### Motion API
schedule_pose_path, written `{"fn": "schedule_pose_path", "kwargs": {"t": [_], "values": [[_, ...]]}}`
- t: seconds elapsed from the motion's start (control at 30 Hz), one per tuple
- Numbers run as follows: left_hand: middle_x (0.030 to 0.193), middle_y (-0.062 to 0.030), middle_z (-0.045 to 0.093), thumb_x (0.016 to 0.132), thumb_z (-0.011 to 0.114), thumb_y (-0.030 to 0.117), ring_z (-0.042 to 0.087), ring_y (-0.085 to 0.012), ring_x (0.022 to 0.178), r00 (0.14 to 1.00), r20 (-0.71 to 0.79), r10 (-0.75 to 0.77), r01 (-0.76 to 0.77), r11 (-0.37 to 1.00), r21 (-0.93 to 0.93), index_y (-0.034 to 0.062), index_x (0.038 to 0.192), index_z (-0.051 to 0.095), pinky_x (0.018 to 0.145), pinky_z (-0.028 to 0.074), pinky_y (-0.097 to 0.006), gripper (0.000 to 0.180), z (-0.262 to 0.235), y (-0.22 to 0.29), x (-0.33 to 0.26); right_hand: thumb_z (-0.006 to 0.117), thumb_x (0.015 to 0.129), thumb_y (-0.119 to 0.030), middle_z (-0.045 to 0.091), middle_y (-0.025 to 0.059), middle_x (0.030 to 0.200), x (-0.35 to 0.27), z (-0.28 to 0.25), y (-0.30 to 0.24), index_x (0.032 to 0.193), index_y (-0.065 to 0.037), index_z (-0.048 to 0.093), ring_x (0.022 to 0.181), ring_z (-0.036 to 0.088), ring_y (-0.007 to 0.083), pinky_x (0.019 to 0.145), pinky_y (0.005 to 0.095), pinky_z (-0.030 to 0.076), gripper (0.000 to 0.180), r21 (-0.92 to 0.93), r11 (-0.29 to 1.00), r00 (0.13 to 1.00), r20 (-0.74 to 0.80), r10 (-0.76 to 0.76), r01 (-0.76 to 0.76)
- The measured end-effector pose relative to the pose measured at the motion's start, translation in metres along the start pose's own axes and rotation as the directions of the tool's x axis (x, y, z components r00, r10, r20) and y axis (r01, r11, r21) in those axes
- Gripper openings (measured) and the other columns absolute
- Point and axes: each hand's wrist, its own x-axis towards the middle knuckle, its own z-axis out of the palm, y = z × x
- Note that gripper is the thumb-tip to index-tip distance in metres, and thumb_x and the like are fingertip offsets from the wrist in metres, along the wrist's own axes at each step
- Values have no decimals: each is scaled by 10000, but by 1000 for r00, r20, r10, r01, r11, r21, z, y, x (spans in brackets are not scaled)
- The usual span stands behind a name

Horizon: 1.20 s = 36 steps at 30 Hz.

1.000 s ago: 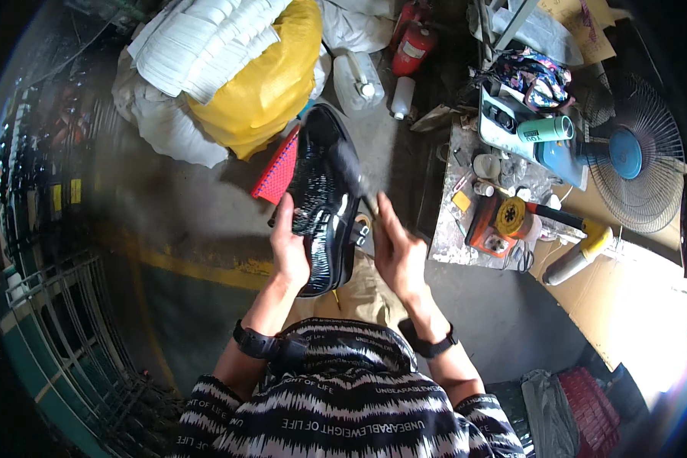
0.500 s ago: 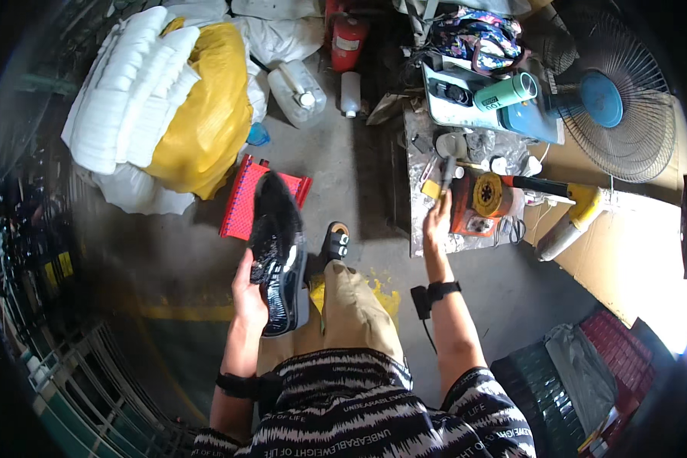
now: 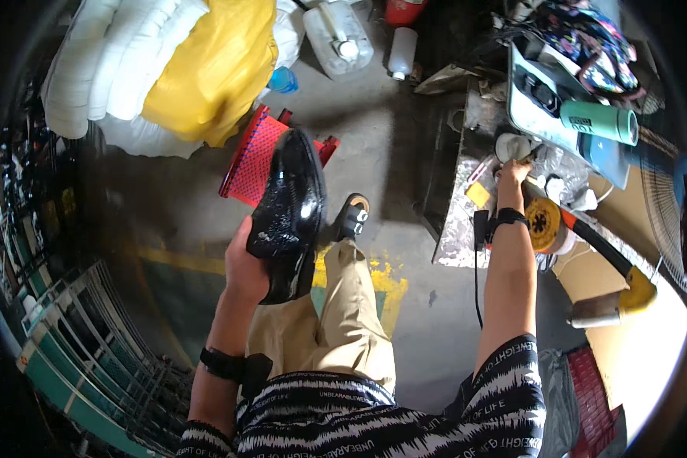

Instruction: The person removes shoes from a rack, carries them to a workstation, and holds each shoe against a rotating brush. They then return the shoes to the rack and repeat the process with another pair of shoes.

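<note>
- We see a glossy black shoe (image 3: 288, 214) held up above the person's lap, toe pointing away from the body, heel end down by the palm.
- The left hand (image 3: 243, 263) wraps the shoe's rear part from the left side, fingers curled shut around it, so the shoe sits in a firm grasp.
- Just beyond the toe of the held shoe lies a red mesh basket (image 3: 256, 156) on the concrete floor; we cannot tell what is in it.
- Right of the grip, the person's own foot in a dark sandal (image 3: 352, 216) rests at the end of a tan trouser leg (image 3: 343, 313).
- Further past the basket, a yellow sack (image 3: 210, 65) and white padded bundles (image 3: 103, 65) are piled together.
- Beyond those to the right stand a translucent plastic jug (image 3: 337, 38) and a small white bottle (image 3: 401, 52) on the floor.
- The right hand (image 3: 514, 173) is stretched well away from the shoe, to a cluttered low table (image 3: 458, 221), fingertips among small items; we cannot tell whether it is pinching anything.
- Just beside that hand sit a small white pot (image 3: 511, 145) and a yellow disc-shaped tool (image 3: 543, 224).
- Further along the table lies a green cylinder flask (image 3: 599, 122) on a pale tray (image 3: 528, 114).
</note>
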Motion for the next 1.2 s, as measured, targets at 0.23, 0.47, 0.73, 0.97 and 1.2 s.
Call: {"fn": "schedule_pose_path", "kwargs": {"t": [0.23, 0.47, 0.73, 0.97, 1.2], "values": [[1094, -115, 546, 929, 279, 216, 552, -214, 979, 996, -89, 17, -17, 1000, 2, -7, 1209, 411, 860, 448, -344, 382, 19, -3, 21, 556, 777, -189, 561, 136, 893, -144, 25, -32, 1031, -54, 510, 805, 543, 227, 716, 323, 439, 291, 193, 967, 963, 241, 117, -166], [1045, -62, 586, 926, 379, 262, 549, -118, 946, 959, -269, 90, -74, 995, 68, 3, 1128, 503, 836, 419, -273, 351, -60, 15, -28, 479, 870, -412, 500, 44, 1037, -411, -219, -280, 1312, -61, 344, 909, 471, 139, 748, 278, 426, 581, 597, 608, 379, 802, -461, -523], [814, -279, 584, 785, 450, 573, 571, -404, 783, 985, -174, 5, 173, 116, 978, -87, 848, 588, 695, 440, -435, 677, -56, 81, -143, 624, 801, -123, 572, 78, 1060, -518, -325, -345, 1206, 9, 465, 912, 526, 118, 839, 254, 412, 454, 579, 809, -222, 780, -586, -100], [694, -250, 577, 770, 455, 610, 577, -389, 692, 953, -71, 295, 40, 109, 993, -58, 744, 596, 633, 440, -444, 683, -159, 122, -247, 628, 791, -148, 559, 83, 1074, -656, -315, -342, 1229, -17, 447, 921, 552, 162, 795, 286, 461, 492, 213, 975, -652, 732, -196, -54], [794, -105, 638, 849, 519, 267, 625, -266, 720, 453, -269, 850, -138, 365, 921, 91, 982, 610, 620, 481, -334, 239, -287, 168, -333, 636, 774, -165, 605, 103, 948, -827, -333, -399, 1111, 60, 515, 777, 606, 189, 710, 297, 502, 423, 154, 983, -457, 870, -185, -103]]}}
